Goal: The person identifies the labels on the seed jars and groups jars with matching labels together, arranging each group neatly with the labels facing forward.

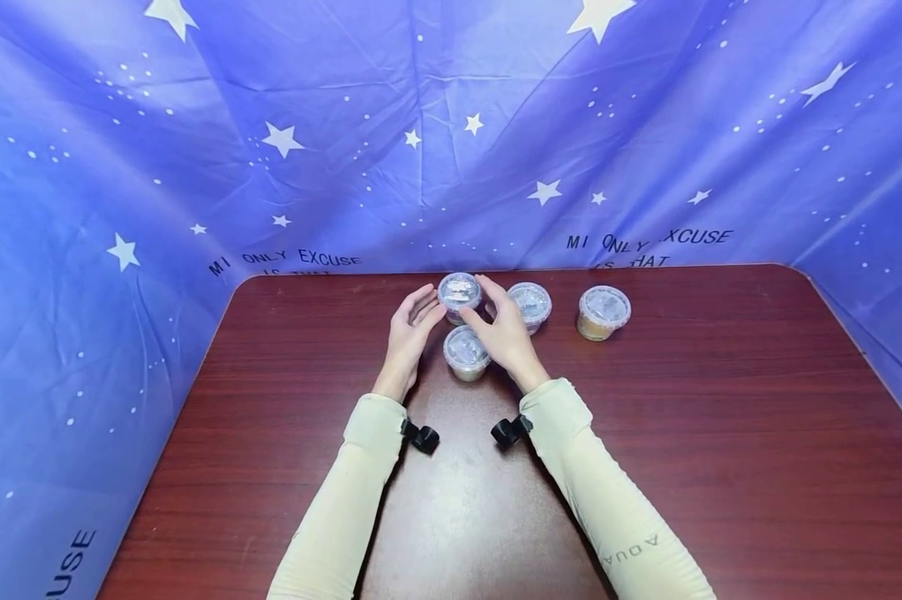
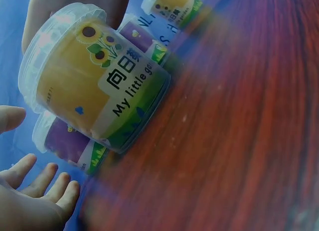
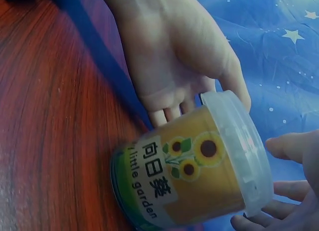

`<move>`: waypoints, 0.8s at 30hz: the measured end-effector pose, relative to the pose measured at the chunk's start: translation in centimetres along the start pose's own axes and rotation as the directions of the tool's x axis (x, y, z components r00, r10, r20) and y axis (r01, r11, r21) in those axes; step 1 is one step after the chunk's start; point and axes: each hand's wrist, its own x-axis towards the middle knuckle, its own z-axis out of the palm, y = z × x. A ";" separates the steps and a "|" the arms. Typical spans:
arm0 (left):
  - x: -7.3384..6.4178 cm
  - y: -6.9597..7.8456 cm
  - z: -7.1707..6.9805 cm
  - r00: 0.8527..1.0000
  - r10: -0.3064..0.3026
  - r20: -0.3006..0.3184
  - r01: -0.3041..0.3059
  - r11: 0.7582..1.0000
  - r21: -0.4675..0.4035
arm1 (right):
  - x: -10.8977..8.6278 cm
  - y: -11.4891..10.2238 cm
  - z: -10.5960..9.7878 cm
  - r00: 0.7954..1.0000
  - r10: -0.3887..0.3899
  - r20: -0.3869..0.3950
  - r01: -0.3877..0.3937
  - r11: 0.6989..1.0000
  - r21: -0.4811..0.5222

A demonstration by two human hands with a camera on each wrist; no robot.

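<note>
Has the rear tub (image 1: 459, 292) between left hand (image 1: 408, 333) and right hand (image 1: 507, 331), near the far edge of the desk (image 1: 721, 392), with the sunflower tub (image 1: 467, 358) just in front, towards the near edge. Extends left fingers loosely, gripping nothing; spreads right thumb and fingers about the rear tub's right side, cannot tell whether gripping.

Tabletop (image 1: 744, 450) outside both sleeves (image 1: 338, 500), lower left and lower right of the frame: unobstructed. At centre, the front tub (image 1: 467, 357) obstructs near-side access to the rear tub (image 1: 457, 292); the left hand (image 1: 409, 335) and right hand (image 1: 507, 335) occupy its flanks. Right of centre, a narrow gap separates the adjacent tub (image 1: 533, 307) from the outer tub (image 1: 604, 313). The backdrop (image 1: 421, 167) bounds the far edge.
</note>
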 end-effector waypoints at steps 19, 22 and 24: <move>0.0 0.1 0.2 1.000 -0.008 -0.027 0.009 1.000 0.003 | 0.1 -0.2 1.1 0.999 0.050 -0.011 -0.049 0.997 0.059; -0.1 0.3 0.2 0.999 -0.017 -0.031 0.017 1.000 0.005 | 0.1 -0.2 1.1 0.999 0.051 -0.018 -0.049 0.995 0.083; -0.2 0.6 0.2 0.999 -0.018 -0.030 0.018 1.000 0.003 | 0.0 -0.4 1.1 0.999 0.045 -0.024 -0.042 0.994 0.099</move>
